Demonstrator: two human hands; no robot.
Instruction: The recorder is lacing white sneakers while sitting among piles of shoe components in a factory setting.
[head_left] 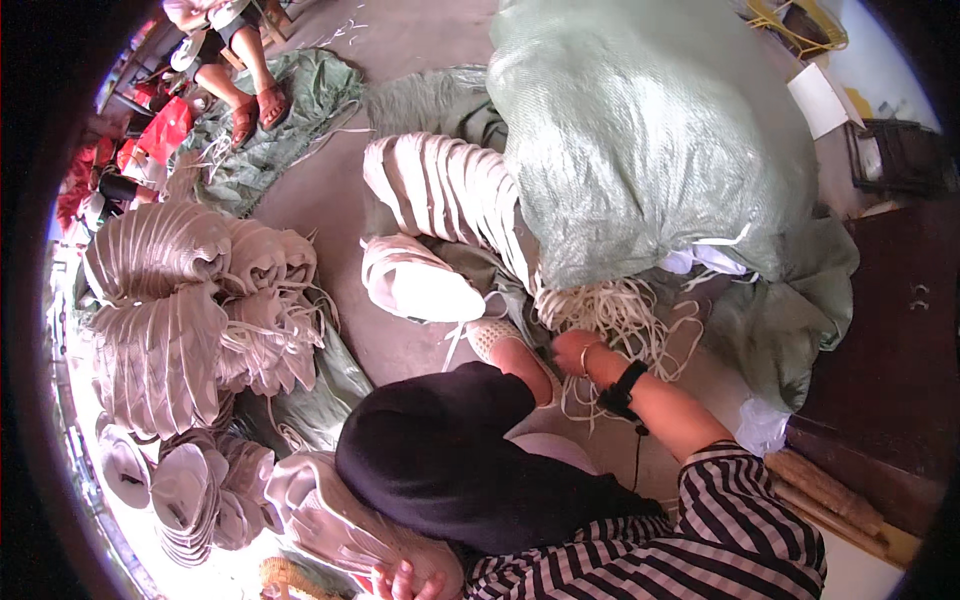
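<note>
Head view: right hand [577, 350] clenched in white straps [625, 315] beside green sack [650, 140]. Left hand [405, 580] fingertips rest on stacked pieces [330, 520]; knee [440, 450] blocks the rest, so its grip can't be read.

Right hand [577, 351] grips white straps [625, 310]

Big sack [650, 130] lay ahead right, row of stacked pieces [445, 190] leaning against its left side. Tangled straps [625, 315] below sack. Stacked piles [180, 310] at left. Cabinet [890, 330] far right.
</note>
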